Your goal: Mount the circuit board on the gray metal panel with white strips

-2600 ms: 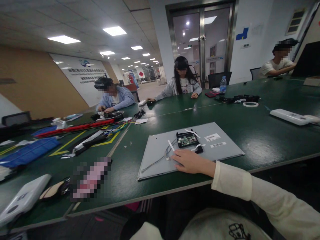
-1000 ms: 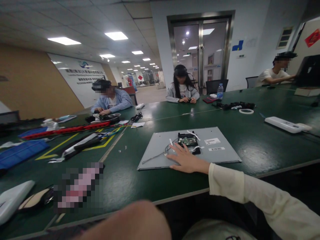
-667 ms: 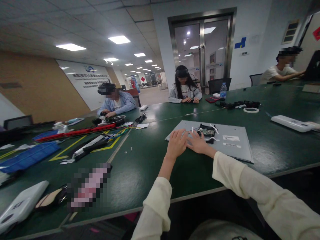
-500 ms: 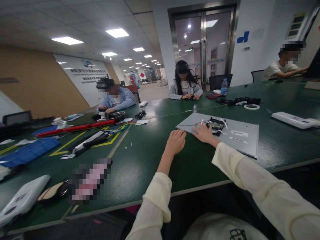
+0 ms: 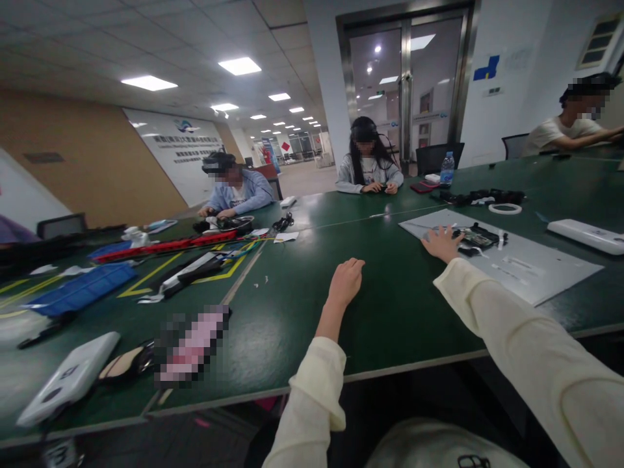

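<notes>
A grey metal panel [image 5: 526, 263] lies on the green table [image 5: 390, 312], turned at an angle to the right. A small circuit board [image 5: 475, 235] with white tape strips and thin wires sits on it. My right hand [image 5: 442, 243] lies flat on the panel's near left part, fingers spread, just left of the circuit board. My left hand [image 5: 345, 281] hovers over bare table left of the panel, fingers loosely curled, holding nothing.
A white device [image 5: 585, 234] lies at the right, with a tape roll [image 5: 505, 208], black gear and a water bottle [image 5: 447, 169] behind. Blue trays [image 5: 80, 290], red strips, cables and a white case [image 5: 65, 380] crowd the left. Three people sit across the table.
The panel has slid and turned to the right and away under my right hand. My left hand came up, touched its left edge, then came off onto bare table.
</notes>
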The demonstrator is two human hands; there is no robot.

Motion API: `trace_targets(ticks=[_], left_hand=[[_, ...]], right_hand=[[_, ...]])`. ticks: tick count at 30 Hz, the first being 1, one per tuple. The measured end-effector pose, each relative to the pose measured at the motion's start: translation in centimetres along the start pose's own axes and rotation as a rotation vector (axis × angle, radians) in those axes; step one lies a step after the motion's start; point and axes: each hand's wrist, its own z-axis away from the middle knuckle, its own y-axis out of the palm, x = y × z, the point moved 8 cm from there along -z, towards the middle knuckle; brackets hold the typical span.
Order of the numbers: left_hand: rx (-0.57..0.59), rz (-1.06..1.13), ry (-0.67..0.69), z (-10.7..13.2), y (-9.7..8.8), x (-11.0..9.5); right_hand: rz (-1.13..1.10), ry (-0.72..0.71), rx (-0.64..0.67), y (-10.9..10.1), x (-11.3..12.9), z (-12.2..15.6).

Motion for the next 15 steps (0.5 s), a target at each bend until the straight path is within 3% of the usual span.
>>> trace_targets(ticks=[8, 15], left_hand=[[0.034, 0.007, -0.018, 0.4, 0.0, 0.1], [0.058, -0.01, -0.039, 0.7, 0.0, 0.1]], right_hand=[[-0.048, 0.169, -0.009, -0.7, -5.0, -1.0], [-0.09, 0.234, -0.015, -1.0, -8.3, -1.5]])
